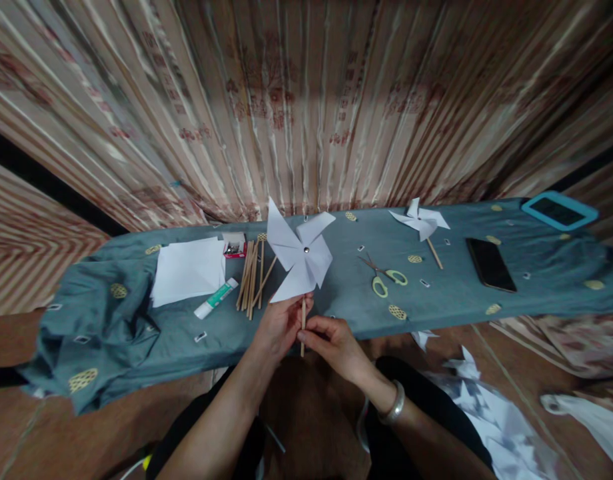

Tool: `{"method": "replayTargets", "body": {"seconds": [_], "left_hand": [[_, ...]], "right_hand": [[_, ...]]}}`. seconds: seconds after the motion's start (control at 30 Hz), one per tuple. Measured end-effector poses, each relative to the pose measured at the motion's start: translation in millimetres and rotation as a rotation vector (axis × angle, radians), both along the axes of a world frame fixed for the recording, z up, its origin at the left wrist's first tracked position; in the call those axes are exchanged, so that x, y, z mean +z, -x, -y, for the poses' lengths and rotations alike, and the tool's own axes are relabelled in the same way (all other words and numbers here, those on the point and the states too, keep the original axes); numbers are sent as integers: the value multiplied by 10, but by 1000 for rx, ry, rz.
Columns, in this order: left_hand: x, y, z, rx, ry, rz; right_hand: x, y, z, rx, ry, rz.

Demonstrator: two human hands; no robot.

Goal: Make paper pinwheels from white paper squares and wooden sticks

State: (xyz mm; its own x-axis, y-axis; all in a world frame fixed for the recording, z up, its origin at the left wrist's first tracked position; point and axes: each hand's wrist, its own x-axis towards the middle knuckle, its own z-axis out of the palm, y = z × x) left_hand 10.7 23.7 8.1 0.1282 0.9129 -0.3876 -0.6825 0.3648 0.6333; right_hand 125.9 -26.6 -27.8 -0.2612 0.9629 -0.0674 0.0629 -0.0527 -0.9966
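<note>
A white paper pinwheel (300, 252) stands upright over the near edge of the table (451, 300), its four folded blades fixed at the centre by a small silver pin. Its wooden stick (303, 327) runs straight down from the blades into both hands. The left hand (279, 325) has its fingers closed around the upper part of the stick, just under the paper; the right hand (334, 343) pinches the stick lower down between thumb and fingertips, so only the short bottom end shows below them. A silver bangle (394, 405) sits on the right wrist.

Just left of the pinwheel lies a loose bundle of wooden sticks (252, 277), then a white tube with a green band (216, 298) whose printing is too small to read, a stack of white paper sheets (189, 270), and a small open box of pins (234, 246) with red sides. To the right lie yellow-handled scissors (385, 277), a second pinwheel (421, 223) flat on the cloth, a dark phone (490, 264) face up, and a tablet in a blue case (559, 210), its screen blank. No brand can be made out on any of them.

The table is covered by a grey-blue cloth with yellow ovals, bunched at its left end. White paper scraps (486, 407) litter the floor at the right, partly cut off by the frame. A striped curtain (306, 100) with faint red motifs, unreadable, fills the background.
</note>
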Motion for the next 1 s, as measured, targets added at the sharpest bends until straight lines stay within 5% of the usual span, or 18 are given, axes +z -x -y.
{"method": "replayTargets", "body": {"seconds": [0.73, 1.0], "left_hand": [[-117, 62, 116, -5, -123, -397], [-165, 105, 124, 13, -160, -475]], "right_hand": [[66, -167, -89, -77, -107, 129], [159, -585, -359, -578, -275, 137]]}}
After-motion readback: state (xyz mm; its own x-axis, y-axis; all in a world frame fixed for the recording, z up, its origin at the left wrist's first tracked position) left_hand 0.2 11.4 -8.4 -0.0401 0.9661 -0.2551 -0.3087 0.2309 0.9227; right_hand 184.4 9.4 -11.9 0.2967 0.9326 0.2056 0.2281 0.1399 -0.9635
